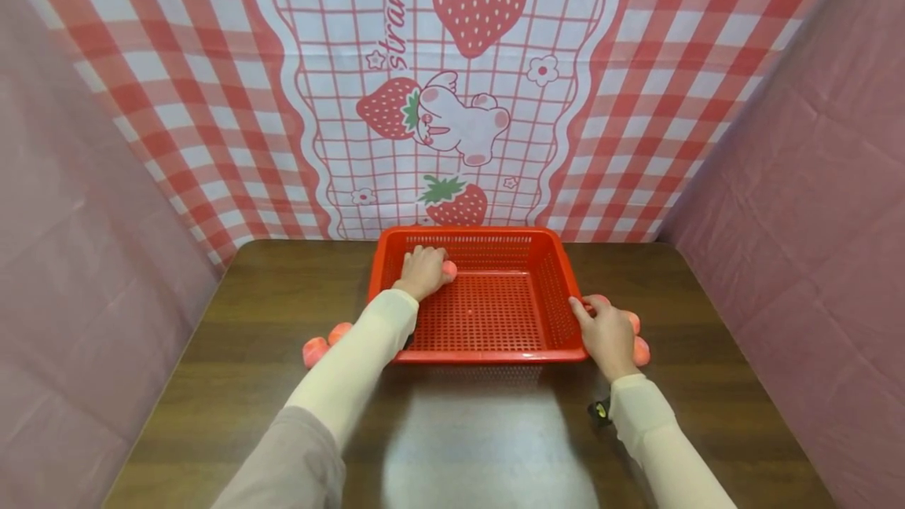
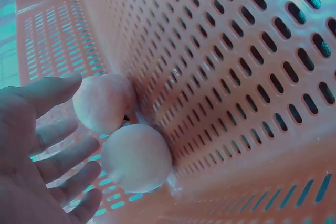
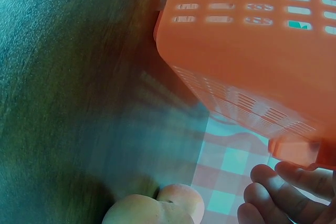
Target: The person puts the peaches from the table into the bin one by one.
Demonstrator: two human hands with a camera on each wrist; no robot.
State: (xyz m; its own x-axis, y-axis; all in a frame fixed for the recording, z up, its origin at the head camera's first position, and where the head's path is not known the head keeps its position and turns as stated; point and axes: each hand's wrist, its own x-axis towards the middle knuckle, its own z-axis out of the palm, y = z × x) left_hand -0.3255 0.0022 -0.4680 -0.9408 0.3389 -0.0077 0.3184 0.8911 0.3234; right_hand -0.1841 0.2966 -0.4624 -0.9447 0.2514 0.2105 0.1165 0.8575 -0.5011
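A red plastic basket (image 1: 481, 357) with slotted walls stands on the table. My left hand (image 1: 424, 272) reaches inside, near its left wall. In the left wrist view two round peaches (image 2: 137, 158) lie against each other on the basket floor, by the wall. The left fingers (image 2: 68, 160) are spread and relaxed, and the thumb tip overlaps the edge of the farther peach (image 2: 105, 103). My right hand (image 1: 608, 336) holds the basket's right rim, thumb over the top and fingers outside. Below that hand, peaches (image 3: 134, 211) rest on the table outside the basket.
Two peaches (image 1: 315, 352) sit on the wooden table (image 1: 283, 281) left of the basket, partly behind the left sleeve. Several more peaches (image 1: 640, 352) lie to its right, beside the right hand. A strawberry-print cloth (image 1: 452, 100) hangs at the back, with pink cloth (image 1: 799, 203) at both sides.
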